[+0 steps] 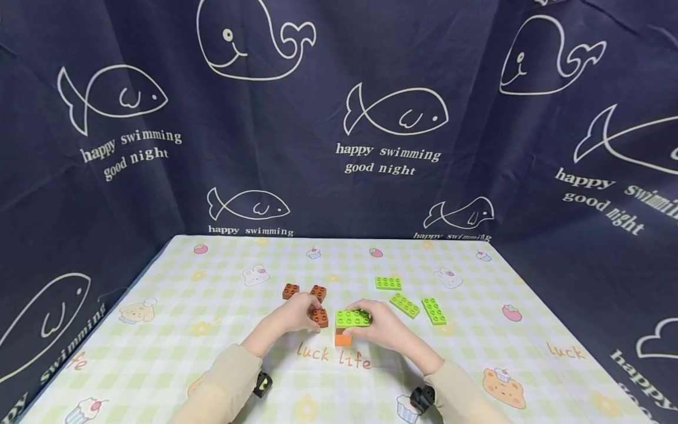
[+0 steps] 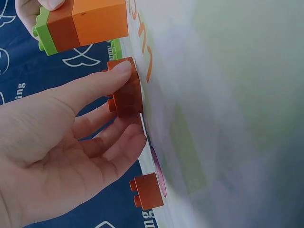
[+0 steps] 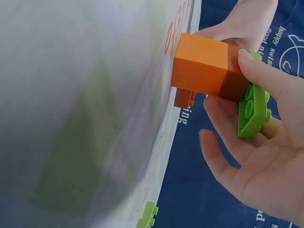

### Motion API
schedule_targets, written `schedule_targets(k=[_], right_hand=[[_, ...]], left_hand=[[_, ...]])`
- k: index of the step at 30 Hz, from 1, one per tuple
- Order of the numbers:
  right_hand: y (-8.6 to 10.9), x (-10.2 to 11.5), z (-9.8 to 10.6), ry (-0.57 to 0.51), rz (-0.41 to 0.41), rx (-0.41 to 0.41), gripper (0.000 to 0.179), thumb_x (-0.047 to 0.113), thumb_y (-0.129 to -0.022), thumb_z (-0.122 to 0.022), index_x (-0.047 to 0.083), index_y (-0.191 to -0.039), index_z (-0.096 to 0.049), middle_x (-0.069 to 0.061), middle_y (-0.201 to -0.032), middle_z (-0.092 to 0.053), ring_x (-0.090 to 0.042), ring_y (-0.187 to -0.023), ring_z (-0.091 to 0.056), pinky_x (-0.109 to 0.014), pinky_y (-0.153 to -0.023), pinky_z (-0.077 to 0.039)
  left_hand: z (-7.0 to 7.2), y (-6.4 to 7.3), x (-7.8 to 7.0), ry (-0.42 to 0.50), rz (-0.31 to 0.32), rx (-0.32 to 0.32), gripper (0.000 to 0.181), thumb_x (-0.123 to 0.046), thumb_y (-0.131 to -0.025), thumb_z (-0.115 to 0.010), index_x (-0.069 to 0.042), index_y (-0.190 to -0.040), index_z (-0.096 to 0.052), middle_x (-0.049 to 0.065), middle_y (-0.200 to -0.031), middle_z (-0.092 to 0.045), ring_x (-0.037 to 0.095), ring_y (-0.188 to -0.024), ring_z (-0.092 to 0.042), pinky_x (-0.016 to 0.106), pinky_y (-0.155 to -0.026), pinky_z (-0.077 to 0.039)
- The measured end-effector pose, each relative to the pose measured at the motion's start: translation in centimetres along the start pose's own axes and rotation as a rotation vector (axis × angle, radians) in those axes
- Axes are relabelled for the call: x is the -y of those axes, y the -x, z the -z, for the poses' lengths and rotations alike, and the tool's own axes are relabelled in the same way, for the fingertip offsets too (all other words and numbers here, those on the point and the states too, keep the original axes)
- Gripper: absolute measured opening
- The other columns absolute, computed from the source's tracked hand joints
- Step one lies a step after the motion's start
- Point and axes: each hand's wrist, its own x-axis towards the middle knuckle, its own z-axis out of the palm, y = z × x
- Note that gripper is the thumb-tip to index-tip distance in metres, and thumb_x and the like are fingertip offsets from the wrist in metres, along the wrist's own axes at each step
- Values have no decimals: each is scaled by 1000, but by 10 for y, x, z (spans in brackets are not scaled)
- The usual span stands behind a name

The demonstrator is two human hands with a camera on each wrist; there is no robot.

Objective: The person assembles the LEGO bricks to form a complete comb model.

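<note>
My left hand (image 1: pixel 298 312) pinches a reddish-brown toy building brick (image 1: pixel 319 318) on the tabletop, thumb on its near side and fingers round behind. To its right, my right hand (image 1: pixel 382 323) grips a small stack between thumb and fingers. That stack has an orange block (image 3: pixel 199 64) at the bottom, a brown brick (image 2: pixel 63 28) in the middle and a light green eight-stud brick (image 1: pixel 352 318) on top. The green brick juts out past the brown one toward the right palm. In the right wrist view, the thumb presses the brown layer beside the green one.
Two more brown bricks, one at left (image 1: pixel 290 290) and one at right (image 1: pixel 318 292), lie just beyond the left hand. Three loose green bricks (image 1: pixel 388 283) (image 1: pixel 405 305) (image 1: pixel 434 311) lie behind and right of the right hand. A checked cloth (image 1: pixel 238 335) covers the table; dark printed curtains (image 1: pixel 318 118) surround it.
</note>
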Motion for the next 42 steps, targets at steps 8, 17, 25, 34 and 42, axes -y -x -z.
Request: schedule_targets(k=[8,17,25,34,42], right_hand=[[1,-2,0,18,2,2,47,34,-76,-76,7,-113,-65,-8,-112,-67,-26,-107,-60,-45,-94,-47],[-1,-4,-1,-4,2,10,38,36,-76,-76,17,-107,-65,4,-102,-68,-16,-97,-62,-35,-89,-50],[0,-4,1,-49,-9,25,36,37,-74,-77,19,-103,-64,9,-96,-67,-11,-92,-61,-30,-86,-49],[1,-7,3,-83,-17,39,35,40,-74,-76,20,-101,-64,10,-96,-66,-11,-92,-60,-30,-86,-48],[0,-5,3,-101,-17,36,33,36,-75,-77,19,-100,-64,10,-93,-65,-9,-88,-59,-26,-83,-48]], left_hand=[[1,-2,0,15,-1,9,43,-9,-68,-82,2,-106,-65,11,-101,-64,25,-97,-58,42,-91,-48],[2,-2,1,65,15,-14,41,-7,-70,-81,0,-107,-63,7,-97,-62,18,-88,-56,36,-82,-50],[3,-1,1,77,1,-19,35,-6,-71,-79,-3,-101,-63,4,-93,-62,16,-86,-57,33,-79,-50],[4,-1,2,99,-19,-64,37,-11,-72,-80,-3,-104,-64,5,-96,-65,16,-86,-60,31,-79,-52],[7,0,-3,103,-42,-93,39,-16,-71,-81,-4,-105,-65,3,-93,-64,14,-84,-58,28,-75,-50]])
